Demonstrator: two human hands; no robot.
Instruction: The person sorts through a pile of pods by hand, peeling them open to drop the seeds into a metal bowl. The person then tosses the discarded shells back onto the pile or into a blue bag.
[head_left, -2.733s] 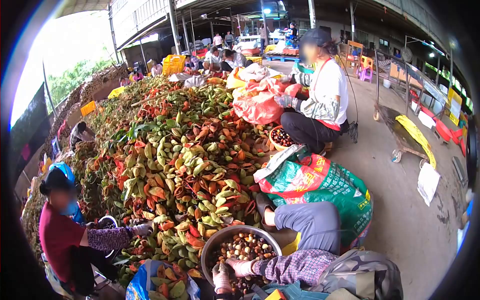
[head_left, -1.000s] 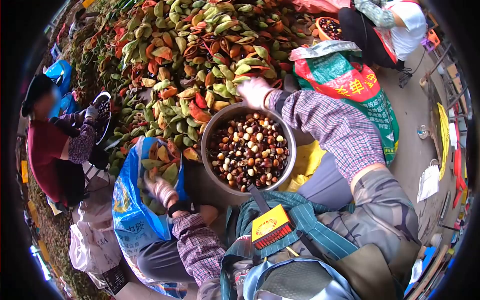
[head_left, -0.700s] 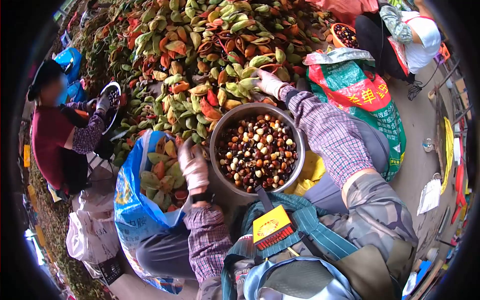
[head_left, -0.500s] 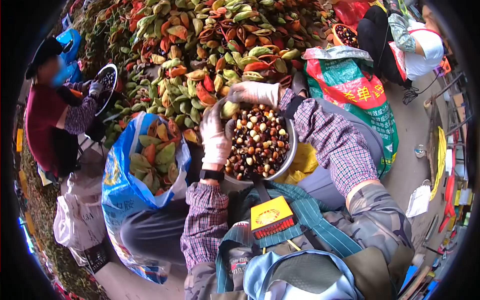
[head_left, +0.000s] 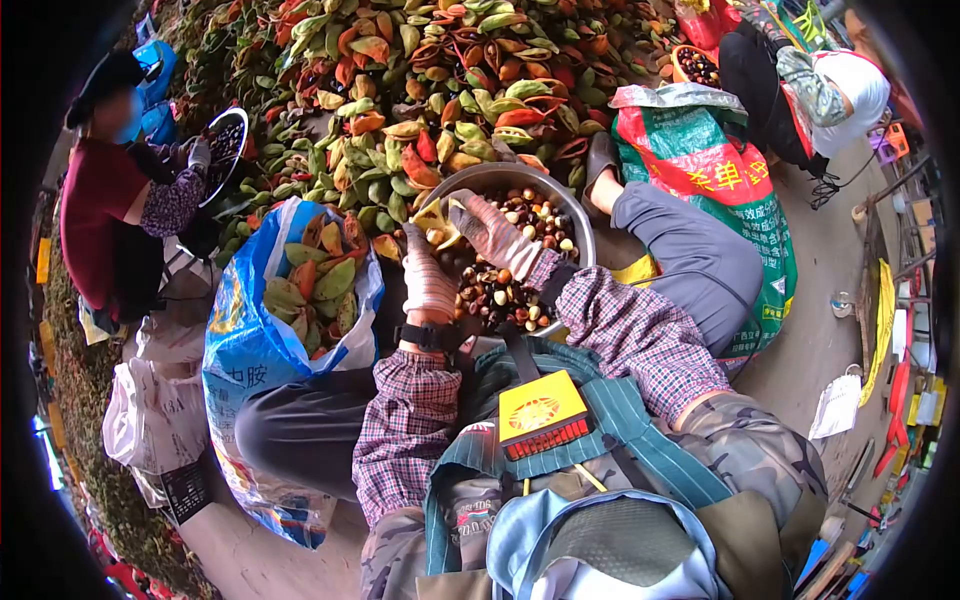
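Two gloved hands of mine are over the metal bowl (head_left: 575, 215), and both grip one yellow-green pod (head_left: 437, 222). My left hand (head_left: 428, 283) has its fingers curled tight on the near side of the pod, and my right hand (head_left: 492, 235) pinches the far side, as if to pull it open. Just under my fingers lie the seeds (head_left: 510, 290), brown, dark and pale, and they fill much of the bowl, so I think a good part is done. To the left of my left hand, the blue sack (head_left: 240, 340) holds many husks (head_left: 320, 280). Beyond my fingers the big pile of pods (head_left: 420, 90) is very large, so I think lots are left.
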